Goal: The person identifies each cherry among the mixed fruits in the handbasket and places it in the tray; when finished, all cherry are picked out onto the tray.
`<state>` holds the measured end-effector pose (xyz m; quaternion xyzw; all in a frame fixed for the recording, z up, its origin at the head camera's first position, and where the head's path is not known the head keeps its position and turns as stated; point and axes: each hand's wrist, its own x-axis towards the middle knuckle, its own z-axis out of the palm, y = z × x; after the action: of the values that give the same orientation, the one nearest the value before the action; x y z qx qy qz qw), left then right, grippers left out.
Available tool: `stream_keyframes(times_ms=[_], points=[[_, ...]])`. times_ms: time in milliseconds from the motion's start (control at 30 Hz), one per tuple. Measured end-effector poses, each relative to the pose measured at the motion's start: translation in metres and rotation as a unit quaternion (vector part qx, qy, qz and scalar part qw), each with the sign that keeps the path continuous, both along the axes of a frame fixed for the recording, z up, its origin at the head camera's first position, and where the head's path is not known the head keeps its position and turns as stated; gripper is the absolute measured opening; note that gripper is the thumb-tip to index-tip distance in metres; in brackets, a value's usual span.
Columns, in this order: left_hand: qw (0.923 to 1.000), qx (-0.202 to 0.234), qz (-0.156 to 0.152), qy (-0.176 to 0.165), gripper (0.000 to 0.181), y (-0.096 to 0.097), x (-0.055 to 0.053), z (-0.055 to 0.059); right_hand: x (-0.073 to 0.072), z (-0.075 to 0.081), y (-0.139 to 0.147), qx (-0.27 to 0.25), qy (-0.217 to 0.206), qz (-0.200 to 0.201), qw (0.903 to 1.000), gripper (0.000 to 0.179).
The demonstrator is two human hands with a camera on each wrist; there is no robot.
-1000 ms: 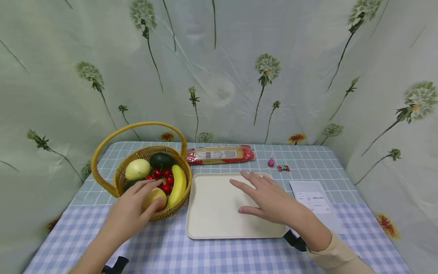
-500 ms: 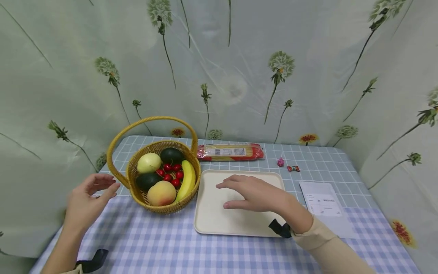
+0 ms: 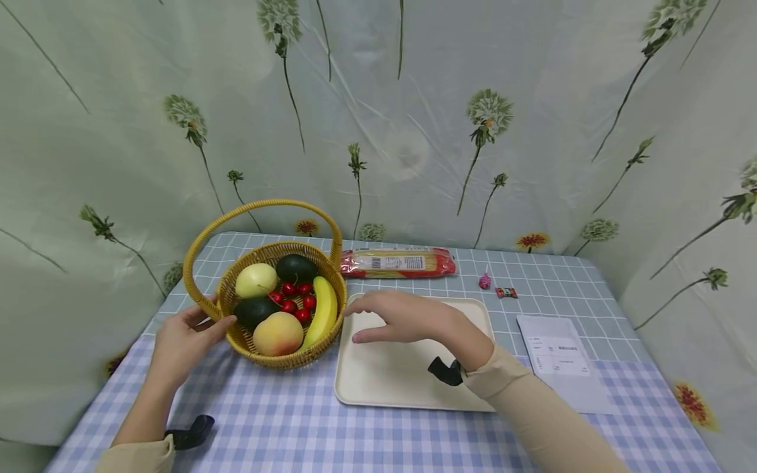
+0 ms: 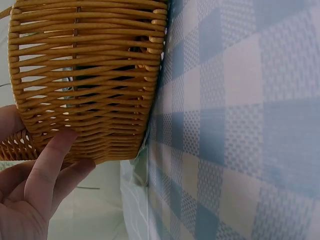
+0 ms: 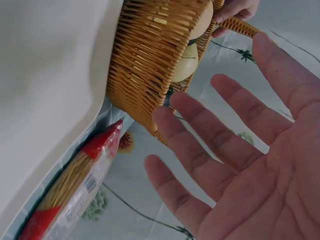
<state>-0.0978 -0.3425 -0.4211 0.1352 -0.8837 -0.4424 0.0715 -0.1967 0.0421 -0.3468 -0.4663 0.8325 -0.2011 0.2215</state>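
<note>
A woven wicker basket (image 3: 275,362) with a tall arched handle stands at the left of the table. In it lie a banana (image 3: 322,312), a peach (image 3: 278,334), a pale green round fruit (image 3: 255,280), two dark green fruits and several red cherries (image 3: 303,316). My left hand (image 3: 186,341) grips the basket's left rim near the handle's foot, thumb over the rim and fingers against the outer weave (image 4: 95,90). Palm toward the basket, my right hand (image 3: 408,315) holds nothing; its fingers are spread, fingertips close to the basket's right rim over the tray.
A cream tray (image 3: 384,387) lies right of the basket. Behind it is a red-ended pack of noodles (image 3: 396,263). Farther right are a lollipop (image 3: 485,281), a small wrapped candy (image 3: 506,292) and a white labelled envelope (image 3: 564,358). Patterned curtains (image 3: 408,131) enclose the table.
My left hand has gone from above the fruit out to the left, then back in to the basket's left rim. My right hand has moved left across the tray toward the basket.
</note>
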Motion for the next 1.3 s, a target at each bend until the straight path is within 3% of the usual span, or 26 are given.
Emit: stream_keyframes(times_ms=[300, 433, 500, 600, 667, 733, 1033, 1300], points=[[0.9985, 0.04, 0.015, -0.036, 0.081, -0.002, -0.005, 0.0, -0.04, 0.005, -0.046, -0.017, -0.025, 0.024, 0.9992, 0.047], [0.994, 0.098, -0.001, -0.049, 0.086, -0.01, -0.006, -0.004, -0.051, 0.006, -0.068, -0.003, -0.019, 0.024, 0.9995, 0.046], [0.9876, 0.151, -0.02, -0.037, 0.087, -0.016, -0.006, -0.005, -0.056, 0.006, -0.078, 0.003, -0.02, 0.027, 0.9994, 0.046], [0.9699, 0.237, -0.053, -0.017, 0.086, -0.025, -0.005, -0.008, -0.063, 0.005, -0.093, 0.011, -0.016, 0.033, 0.9993, 0.046], [0.9634, 0.256, -0.078, -0.009, 0.082, -0.031, -0.005, -0.008, -0.067, 0.004, -0.102, 0.016, -0.019, 0.033, 0.9991, 0.045], [0.9624, 0.254, -0.095, -0.014, 0.078, -0.036, -0.005, -0.008, -0.071, 0.002, -0.111, 0.023, -0.018, 0.032, 0.9991, 0.043], [0.9793, 0.153, -0.124, -0.046, 0.089, -0.043, -0.01, -0.008, -0.075, -0.004, -0.144, 0.078, -0.013, 0.002, 0.9968, 0.038], [0.9802, 0.143, -0.131, -0.04, 0.089, -0.04, -0.011, -0.009, -0.079, -0.01, -0.161, 0.125, 0.012, -0.026, 0.9918, 0.033]])
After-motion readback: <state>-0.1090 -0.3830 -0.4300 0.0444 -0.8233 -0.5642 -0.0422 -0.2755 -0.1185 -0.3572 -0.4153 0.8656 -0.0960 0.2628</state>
